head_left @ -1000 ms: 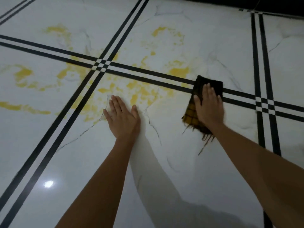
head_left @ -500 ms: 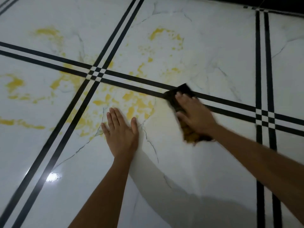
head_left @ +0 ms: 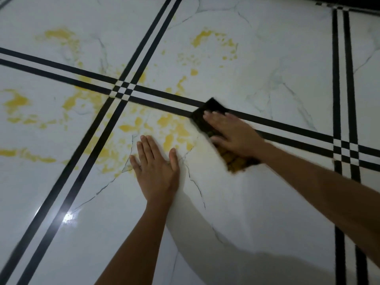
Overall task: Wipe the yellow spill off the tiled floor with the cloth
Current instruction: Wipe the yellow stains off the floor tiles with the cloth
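Yellow spill (head_left: 172, 128) lies smeared in patches over the white marbled tiles, mostly around the crossing of black lines (head_left: 123, 91), with more patches at the far left and upper middle. My right hand (head_left: 232, 134) presses flat on a dark cloth (head_left: 207, 112) with a yellow checked end, right at the spill's right edge on the black double line. The cloth and hand are blurred. My left hand (head_left: 156, 171) rests flat on the tile, fingers spread, just below the spill and holding nothing.
Black double stripes (head_left: 342, 99) cross the white tiled floor (head_left: 267, 202) on the right and diagonally at left. A light glare (head_left: 67, 218) shows at lower left. A dark strip (head_left: 359, 3) runs along the top right edge.
My right hand has slid the cloth leftward along the black line to the spill's edge, leaving a wiped patch behind. My left hand has stayed put.
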